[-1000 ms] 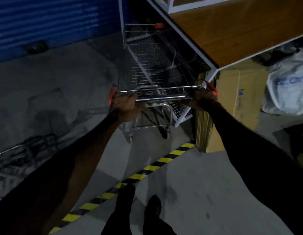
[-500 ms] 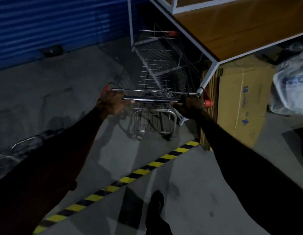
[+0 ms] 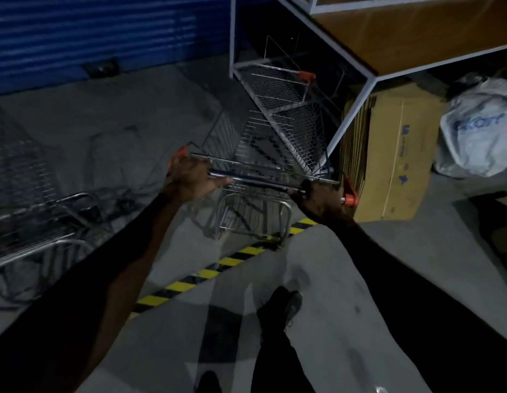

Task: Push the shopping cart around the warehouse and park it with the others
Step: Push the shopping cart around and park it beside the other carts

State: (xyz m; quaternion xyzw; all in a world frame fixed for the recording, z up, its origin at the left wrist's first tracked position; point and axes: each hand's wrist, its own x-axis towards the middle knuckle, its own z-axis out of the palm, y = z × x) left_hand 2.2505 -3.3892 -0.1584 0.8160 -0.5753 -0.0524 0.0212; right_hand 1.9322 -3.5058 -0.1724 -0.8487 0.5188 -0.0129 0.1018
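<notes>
A wire shopping cart (image 3: 263,154) with a chrome handle bar and orange end caps stands in front of me. My left hand (image 3: 190,180) grips the left end of the handle and my right hand (image 3: 320,199) grips the right end. The cart's basket points up and to the right, toward a second cart (image 3: 277,86) with an orange handle cap parked under a white metal frame. More parked carts (image 3: 28,194) show at the left edge, blurred. The cart's rear frame stands on a yellow and black floor stripe (image 3: 226,262).
A white-framed wooden structure (image 3: 402,41) overhangs at the upper right. Flat cardboard boxes (image 3: 394,154) lean beside its leg, close to the cart's right side. A white sack (image 3: 479,129) lies at the far right. A blue roller shutter (image 3: 105,32) closes off the back. My feet (image 3: 280,307) stand on grey concrete.
The cart has swung so its front points more to the right and has come back toward the stripe. The view has shifted, showing more parked carts at the left. Both hands stay on the handle.
</notes>
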